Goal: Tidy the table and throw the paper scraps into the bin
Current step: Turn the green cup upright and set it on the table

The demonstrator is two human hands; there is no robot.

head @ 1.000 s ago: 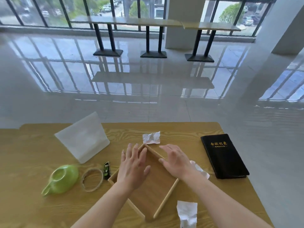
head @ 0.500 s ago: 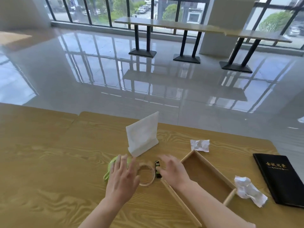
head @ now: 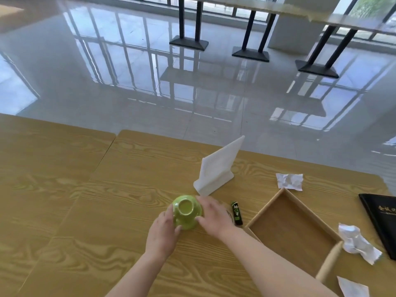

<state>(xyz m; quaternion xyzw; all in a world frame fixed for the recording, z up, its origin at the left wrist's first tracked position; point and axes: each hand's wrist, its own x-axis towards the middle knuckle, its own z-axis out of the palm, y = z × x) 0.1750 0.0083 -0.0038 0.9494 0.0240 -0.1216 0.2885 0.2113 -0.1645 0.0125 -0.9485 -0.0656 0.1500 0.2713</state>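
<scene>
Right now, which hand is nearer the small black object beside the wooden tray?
Right. The right hand lies just left of the small black object; the left hand is farther left, beyond the green pot.

Lifted both hands off the wooden tray (head: 265,207), flat on it a second ago, carried them left past the black lighter (head: 236,213) and closed them on the green teapot (head: 186,210): left hand (head: 161,232) curled round its near left side, right hand (head: 214,217) clasping its right side between thumb and fingers. Covered the tape ring (head: 229,213), in plain view before, almost wholly with the right hand. Swung the view left as well, shifting tray, crumpled paper scraps (head: 289,181) and black folder (head: 383,219) toward the right edge and bringing an adjoining worktop (head: 42,157) into sight.
</scene>
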